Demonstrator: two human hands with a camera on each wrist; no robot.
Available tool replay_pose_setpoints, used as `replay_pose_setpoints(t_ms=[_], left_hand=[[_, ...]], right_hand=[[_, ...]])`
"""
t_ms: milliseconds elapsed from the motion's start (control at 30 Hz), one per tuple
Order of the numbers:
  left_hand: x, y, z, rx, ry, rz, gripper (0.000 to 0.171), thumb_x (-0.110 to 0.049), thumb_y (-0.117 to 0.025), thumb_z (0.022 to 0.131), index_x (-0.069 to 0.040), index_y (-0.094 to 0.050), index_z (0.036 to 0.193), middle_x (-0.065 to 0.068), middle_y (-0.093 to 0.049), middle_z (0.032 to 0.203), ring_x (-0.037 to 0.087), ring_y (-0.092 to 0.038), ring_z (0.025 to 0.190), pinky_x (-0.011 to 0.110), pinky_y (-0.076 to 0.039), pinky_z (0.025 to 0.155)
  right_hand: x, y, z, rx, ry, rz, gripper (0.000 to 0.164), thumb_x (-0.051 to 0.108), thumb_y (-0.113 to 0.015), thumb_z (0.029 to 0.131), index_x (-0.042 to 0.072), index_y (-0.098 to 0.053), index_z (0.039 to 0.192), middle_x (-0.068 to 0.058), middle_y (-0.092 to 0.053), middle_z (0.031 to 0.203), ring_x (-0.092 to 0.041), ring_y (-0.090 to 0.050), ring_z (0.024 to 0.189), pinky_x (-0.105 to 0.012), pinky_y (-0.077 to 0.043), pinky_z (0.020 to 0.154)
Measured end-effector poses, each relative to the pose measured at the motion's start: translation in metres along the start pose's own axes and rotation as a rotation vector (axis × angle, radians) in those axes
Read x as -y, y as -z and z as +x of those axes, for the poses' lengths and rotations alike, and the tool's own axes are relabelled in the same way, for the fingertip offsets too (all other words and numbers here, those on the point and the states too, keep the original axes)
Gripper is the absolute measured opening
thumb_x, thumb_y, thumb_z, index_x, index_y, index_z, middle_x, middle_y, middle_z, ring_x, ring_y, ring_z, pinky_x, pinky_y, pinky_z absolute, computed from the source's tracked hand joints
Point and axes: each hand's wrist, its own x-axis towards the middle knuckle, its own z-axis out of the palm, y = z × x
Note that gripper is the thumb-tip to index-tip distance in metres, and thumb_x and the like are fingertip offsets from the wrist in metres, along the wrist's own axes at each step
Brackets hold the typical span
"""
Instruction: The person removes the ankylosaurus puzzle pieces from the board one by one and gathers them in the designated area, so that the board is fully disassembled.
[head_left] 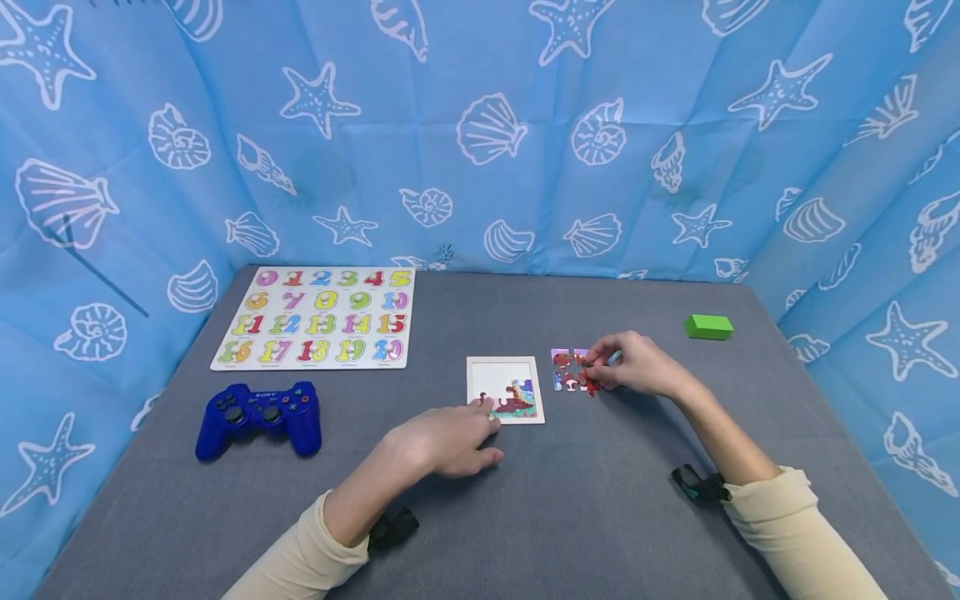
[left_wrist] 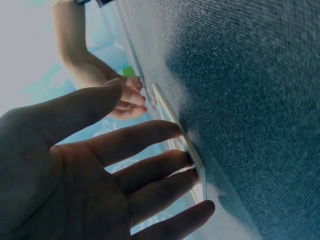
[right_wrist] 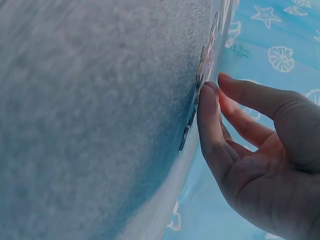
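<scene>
Two bare hands are at work on a grey cloth-covered counter (head_left: 570, 517): the left hand (head_left: 450, 439) at a shallow, square, white-rimmed puzzle tray (head_left: 538, 392), the right hand (head_left: 633, 364) over a small cluster of loose, colourfully printed jigsaw pieces (head_left: 561, 360) just right of it. The left fingers are stretched and spread apart, tips touching the tray's near left edge, presumably to keep it from sliding. The right thumb and fingers bend close together at the cluster's right side; I cannot tell whether they pinch a piece. The loose pieces lie beside the tray, seemingly for easy reach, showing red-brown shapes against purple and blue. Inside the tray, placed pieces (head_left: 517, 406) in brown, blue and green cover the lower part, with white floor showing above.
</scene>
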Motion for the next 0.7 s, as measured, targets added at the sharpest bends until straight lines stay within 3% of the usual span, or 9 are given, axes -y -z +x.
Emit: replay_pose_setpoints(t_ms=[133, 467, 700], left_hand=[[0.0, 0.001, 0.0, 0.007, 0.005, 0.0, 0.057, -0.043, -0.062, 0.11, -0.015, -0.057, 0.159, 0.008, -0.035, 0.179, 0.024, -0.042, 0.163, 0.05, -0.043, 0.128], [0.001, 0.0, 0.003, 0.025, 0.014, -0.01, 0.057, -0.044, -0.061, 0.111, -0.016, -0.055, 0.16, 0.007, -0.035, 0.179, 0.023, -0.043, 0.162, 0.049, -0.043, 0.128], [0.001, 0.001, 0.004, 0.031, 0.021, -0.004, 0.057, -0.045, -0.061, 0.111, -0.016, -0.056, 0.16, 0.007, -0.035, 0.179, 0.024, -0.043, 0.162, 0.049, -0.043, 0.129]], right_hand=[[0.004, -0.002, 0.002, -0.013, 0.023, 0.016, 0.019, 0.009, -0.077, 0.099, -0.002, -0.077, 0.114, -0.01, -0.076, 0.094, -0.009, -0.065, 0.073, -0.022, -0.053, 0.063], [0.013, -0.016, 0.011, 0.035, 0.069, 0.19, 0.018, 0.003, -0.075, 0.1, -0.007, -0.074, 0.115, -0.019, -0.076, 0.097, -0.011, -0.07, 0.074, -0.026, -0.06, 0.065], [0.026, -0.026, 0.017, 0.068, 0.083, 0.201, 0.021, 0.01, -0.076, 0.101, -0.003, -0.074, 0.118, -0.015, -0.074, 0.097, -0.016, -0.069, 0.076, -0.027, -0.053, 0.058]])
